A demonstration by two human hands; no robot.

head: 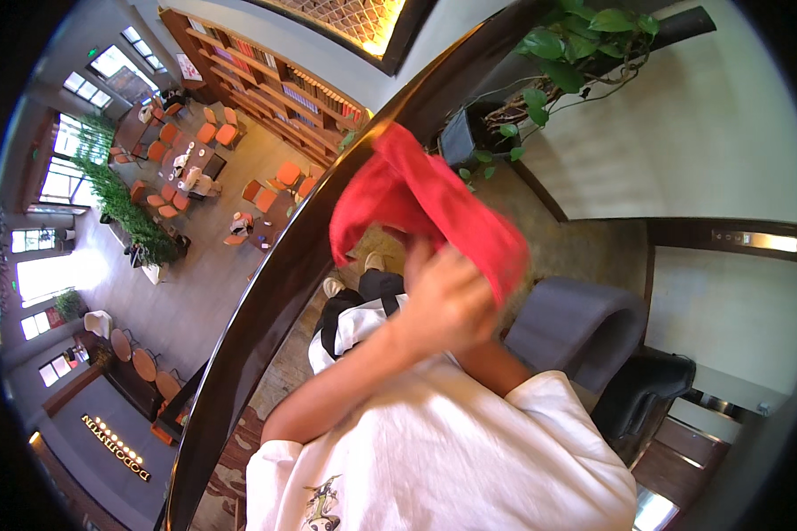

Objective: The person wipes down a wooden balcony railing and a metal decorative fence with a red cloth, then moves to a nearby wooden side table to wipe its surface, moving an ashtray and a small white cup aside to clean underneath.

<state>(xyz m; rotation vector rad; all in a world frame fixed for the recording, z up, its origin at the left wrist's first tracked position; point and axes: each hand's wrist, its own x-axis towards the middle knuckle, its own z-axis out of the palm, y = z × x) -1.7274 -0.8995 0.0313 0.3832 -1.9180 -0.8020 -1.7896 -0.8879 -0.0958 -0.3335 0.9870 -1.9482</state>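
Observation:
A red cloth point(432, 192), folded over and blurred, is held up in front of me, close to the dark glossy railing. My left hand point(451, 299) is closed around its lower part. My forearms cross, and my right hand point(416, 262) is mostly hidden behind the left one and the cloth; only a blurred, darker part of it shows. What its fingers do cannot be seen. White fabric with black straps point(362, 325) hangs below my hands, above my shoes.
The curved dark railing point(246, 318) runs along my left, with a lower hall of tables and orange chairs beyond. A potted plant point(461, 139) stands ahead to the right. A grey curved seat point(564, 325) and a black armchair point(644, 391) are at my right.

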